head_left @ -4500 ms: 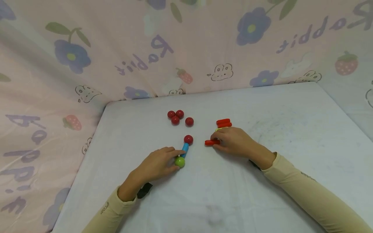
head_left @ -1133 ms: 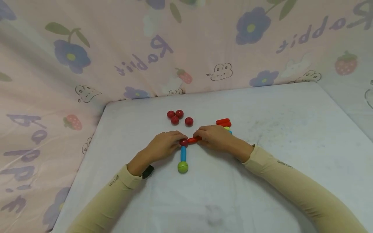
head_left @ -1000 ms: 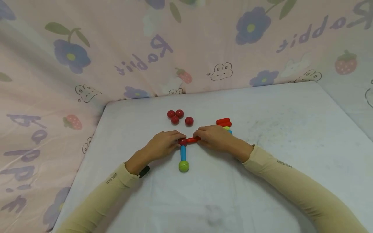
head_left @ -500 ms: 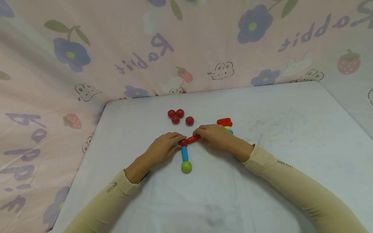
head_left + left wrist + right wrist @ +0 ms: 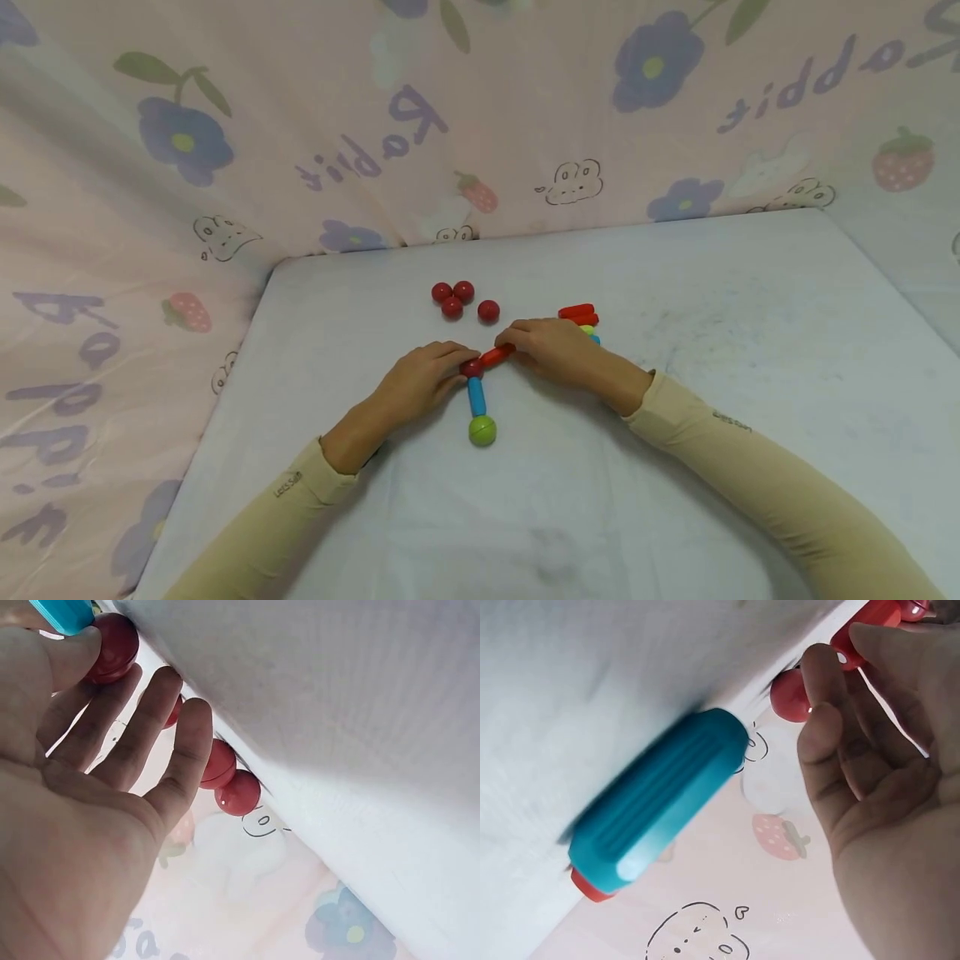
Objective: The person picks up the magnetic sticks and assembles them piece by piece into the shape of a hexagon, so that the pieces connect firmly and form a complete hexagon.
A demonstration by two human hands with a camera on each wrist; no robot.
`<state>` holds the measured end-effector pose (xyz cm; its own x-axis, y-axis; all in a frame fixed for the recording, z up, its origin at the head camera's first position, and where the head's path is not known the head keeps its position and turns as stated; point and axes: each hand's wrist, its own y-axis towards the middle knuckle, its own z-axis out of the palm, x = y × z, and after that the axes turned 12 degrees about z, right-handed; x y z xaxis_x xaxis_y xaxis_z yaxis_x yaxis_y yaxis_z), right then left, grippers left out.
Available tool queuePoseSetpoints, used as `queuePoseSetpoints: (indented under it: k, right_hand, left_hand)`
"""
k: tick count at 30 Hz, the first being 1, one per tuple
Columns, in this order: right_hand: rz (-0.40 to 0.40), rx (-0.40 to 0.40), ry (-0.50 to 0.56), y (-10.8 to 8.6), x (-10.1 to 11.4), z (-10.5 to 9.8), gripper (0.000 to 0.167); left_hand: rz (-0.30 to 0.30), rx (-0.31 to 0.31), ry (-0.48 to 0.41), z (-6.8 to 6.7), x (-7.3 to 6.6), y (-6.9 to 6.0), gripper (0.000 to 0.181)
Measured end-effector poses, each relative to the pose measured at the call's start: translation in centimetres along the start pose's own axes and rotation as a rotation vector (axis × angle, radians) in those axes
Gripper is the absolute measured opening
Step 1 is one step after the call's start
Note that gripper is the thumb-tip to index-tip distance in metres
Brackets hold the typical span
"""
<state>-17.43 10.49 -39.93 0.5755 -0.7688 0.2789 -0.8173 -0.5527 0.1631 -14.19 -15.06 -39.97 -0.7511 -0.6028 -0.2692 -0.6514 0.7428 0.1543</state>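
Observation:
In the head view my left hand (image 5: 416,382) pinches a red ball (image 5: 472,369) between thumb and fingers. In the left wrist view the thumb presses this red ball (image 5: 116,649), beside a bright blue rod (image 5: 66,613). From the ball, the blue rod (image 5: 477,397) runs toward me and meets a green ball (image 5: 482,431). My right hand (image 5: 558,352) pinches a red rod (image 5: 495,357), its left end against the red ball and its right end hidden by the fingers. The right wrist view shows the red rod (image 5: 866,634) under the thumb.
Several red balls (image 5: 452,308) lie behind the hands on the white table (image 5: 720,333). Beyond the right hand are two red rods (image 5: 578,315), with a yellow-green piece (image 5: 587,330) and a blue rod (image 5: 660,799) partly covered. A patterned cloth (image 5: 510,125) hangs behind.
Since the oldest frame, the right hand has brought the red rod left to the red ball, and the left hand has shifted from the green ball to the red one. Lately the red rod tilts slightly.

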Motion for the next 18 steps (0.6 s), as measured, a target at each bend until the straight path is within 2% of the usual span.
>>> queuePoseSetpoints:
  k: [4, 7, 12, 18]
  right_hand:
    - [-0.017, -0.031, -0.023, 0.3, 0.0, -0.5, 0.028]
    - [0.002, -0.044, -0.045, 0.6, 0.0, -0.8, 0.030]
    - [0.053, -0.016, -0.038, 1.5, 0.1, -0.8, 0.033]
    - [0.127, -0.019, -0.048, 2.8, 0.0, -0.5, 0.036]
  left_hand:
    - [0.031, -0.024, 0.028, 0.0, 0.2, -0.2, 0.043]
    - [0.046, -0.044, 0.066, 0.0, 0.3, -0.3, 0.042]
    - [0.027, -0.049, 0.102, -0.1, 0.1, -0.6, 0.041]
    - [0.019, -0.046, 0.118, -0.1, 0.0, -0.6, 0.041]
